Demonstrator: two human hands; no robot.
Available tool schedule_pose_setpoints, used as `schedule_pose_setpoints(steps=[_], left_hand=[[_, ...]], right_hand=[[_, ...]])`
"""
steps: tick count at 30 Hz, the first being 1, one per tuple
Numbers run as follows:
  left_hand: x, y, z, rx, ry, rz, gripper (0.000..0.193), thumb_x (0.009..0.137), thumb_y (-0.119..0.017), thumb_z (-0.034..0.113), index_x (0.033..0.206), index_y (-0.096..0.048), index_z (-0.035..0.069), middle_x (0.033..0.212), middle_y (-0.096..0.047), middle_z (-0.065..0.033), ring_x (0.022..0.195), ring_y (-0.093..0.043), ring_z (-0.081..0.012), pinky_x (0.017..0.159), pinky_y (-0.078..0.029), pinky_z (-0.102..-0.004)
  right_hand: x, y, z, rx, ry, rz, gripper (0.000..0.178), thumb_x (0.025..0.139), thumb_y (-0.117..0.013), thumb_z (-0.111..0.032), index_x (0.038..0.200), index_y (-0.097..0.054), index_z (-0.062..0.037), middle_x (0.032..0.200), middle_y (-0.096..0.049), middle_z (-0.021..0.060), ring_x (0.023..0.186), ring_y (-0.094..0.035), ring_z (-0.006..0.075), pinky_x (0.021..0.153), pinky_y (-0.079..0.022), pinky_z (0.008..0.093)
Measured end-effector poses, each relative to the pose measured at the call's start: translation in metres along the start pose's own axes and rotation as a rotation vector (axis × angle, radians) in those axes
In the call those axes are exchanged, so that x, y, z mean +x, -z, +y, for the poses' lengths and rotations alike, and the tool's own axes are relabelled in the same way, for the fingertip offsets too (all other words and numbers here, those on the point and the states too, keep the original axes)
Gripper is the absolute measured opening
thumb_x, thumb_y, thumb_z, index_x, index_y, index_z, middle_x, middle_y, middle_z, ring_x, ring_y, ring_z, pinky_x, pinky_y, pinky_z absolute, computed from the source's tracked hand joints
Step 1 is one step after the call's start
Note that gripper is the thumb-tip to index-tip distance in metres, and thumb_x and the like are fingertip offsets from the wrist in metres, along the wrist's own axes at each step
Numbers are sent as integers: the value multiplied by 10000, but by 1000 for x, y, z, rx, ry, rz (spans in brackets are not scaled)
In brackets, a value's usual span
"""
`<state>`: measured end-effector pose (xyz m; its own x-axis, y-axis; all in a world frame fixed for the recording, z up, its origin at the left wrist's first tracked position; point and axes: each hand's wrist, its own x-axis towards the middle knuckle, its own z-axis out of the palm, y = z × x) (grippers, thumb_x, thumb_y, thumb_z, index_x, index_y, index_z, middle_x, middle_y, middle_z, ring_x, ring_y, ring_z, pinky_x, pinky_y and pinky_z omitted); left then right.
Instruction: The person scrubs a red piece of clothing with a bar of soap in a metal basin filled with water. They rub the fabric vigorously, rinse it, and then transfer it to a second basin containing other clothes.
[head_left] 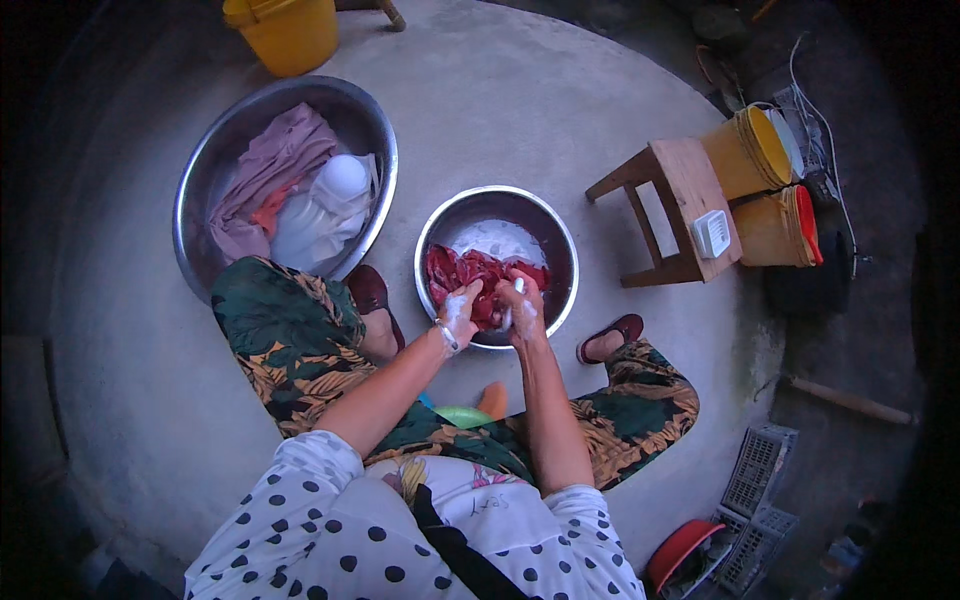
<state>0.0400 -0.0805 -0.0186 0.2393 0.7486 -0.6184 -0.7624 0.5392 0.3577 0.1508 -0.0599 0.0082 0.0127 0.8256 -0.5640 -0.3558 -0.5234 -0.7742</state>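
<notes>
Between my knees a round metal basin (568,247) holds a wet, bunched red cloth (468,268) and some whitish, sudsy water. My left hand (460,314), lathered and wearing a bracelet at the wrist, is closed on the left part of the cloth. Close beside it, my right hand (526,306) grips the cloth's right part. A small white patch shows at the right thumb; whether it is soap or lather I cannot tell. The cloth and the grip partly hide the fingers of both hands.
A larger metal basin (386,190) at left holds a mauve garment (290,148) and a white bra (343,180). At right stands a wooden stool (682,170) with a white soap dish (711,234), beside yellow buckets (745,155). Grey crates (757,470) lie lower right.
</notes>
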Motion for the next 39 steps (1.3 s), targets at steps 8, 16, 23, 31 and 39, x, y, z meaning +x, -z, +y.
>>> schedule_pose_setpoints(steps=[8, 16, 23, 31, 39], left_hand=[[0, -2, -4, 25, -67, -35, 188, 847, -480, 195, 1005, -529, 106, 946, -576, -36, 844, -563, -158, 678, -484, -322], [-17, -23, 12, 288, -48, -119, 177, 786, -560, 160, 938, -558, 71, 860, -583, -40, 797, -570, -136, 700, -459, -260], [16, 21, -2, 622, -223, 41, 82, 758, -553, 151, 745, -568, 71, 732, -578, -33, 615, -521, -94, 580, -428, -240], [12, 11, 26, 1206, -662, 60, 205, 804, -494, 145, 924, -552, -10, 794, -576, -78, 735, -533, -152, 691, -422, -265], [-15, -16, 54, 1083, -127, -442, 390, 712, -656, 238, 1002, -542, 2, 1016, -552, -82, 915, -512, -131, 781, -404, -263]], right_hand=[[6, 9, 4, 128, -159, 97, 416, 719, -559, -94, 1108, -411, -86, 887, -512, 79, 653, -537, 160, 365, -435, 246], [13, 13, 8, -428, 236, -7, 511, 652, -579, -22, 1135, -416, -55, 937, -520, 103, 659, -560, 185, 433, -477, 263], [9, 16, -2, -326, 63, -119, 555, 587, -488, 10, 1131, -405, -58, 869, -517, 99, 565, -526, 150, 352, -403, 216], [12, 28, -13, -173, 95, -92, 459, 594, -471, 29, 1041, -435, -70, 824, -506, 48, 586, -512, 130, 342, -377, 212], [2, 27, -44, 118, 70, -126, 371, 610, -448, 55, 959, -438, -70, 812, -497, 35, 561, -488, 125, 353, -358, 212]])
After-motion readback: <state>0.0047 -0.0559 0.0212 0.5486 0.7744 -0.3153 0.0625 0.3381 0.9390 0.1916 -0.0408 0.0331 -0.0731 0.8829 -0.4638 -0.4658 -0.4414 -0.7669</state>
